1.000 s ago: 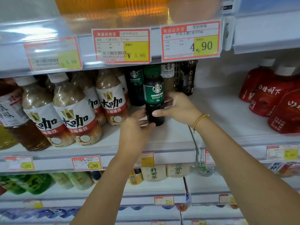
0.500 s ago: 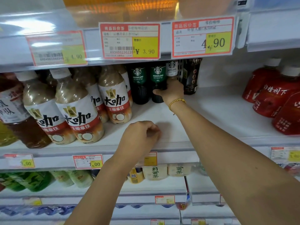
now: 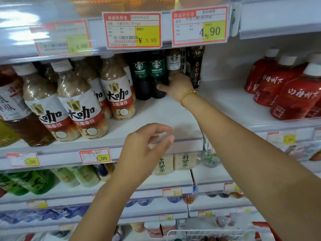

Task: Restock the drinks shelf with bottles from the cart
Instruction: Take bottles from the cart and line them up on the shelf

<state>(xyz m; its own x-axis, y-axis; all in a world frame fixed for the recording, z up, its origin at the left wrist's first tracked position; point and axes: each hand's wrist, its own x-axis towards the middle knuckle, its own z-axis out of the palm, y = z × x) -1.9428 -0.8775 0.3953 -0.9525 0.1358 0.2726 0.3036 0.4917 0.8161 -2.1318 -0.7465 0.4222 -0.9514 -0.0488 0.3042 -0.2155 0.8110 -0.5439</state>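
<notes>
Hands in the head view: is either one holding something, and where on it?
The right hand grips the right Americano bottle by its lower body, thumb in front; the left hand holds nothing.

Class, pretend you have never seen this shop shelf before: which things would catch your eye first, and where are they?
First the right hand, stretched to the back of the middle shelf and holding a dark Americano bottle under the price tags. Next the latte bottles with bold white-and-red labels at left, and the red bottles at right. The left hand hovers open over the shelf's front edge.
</notes>
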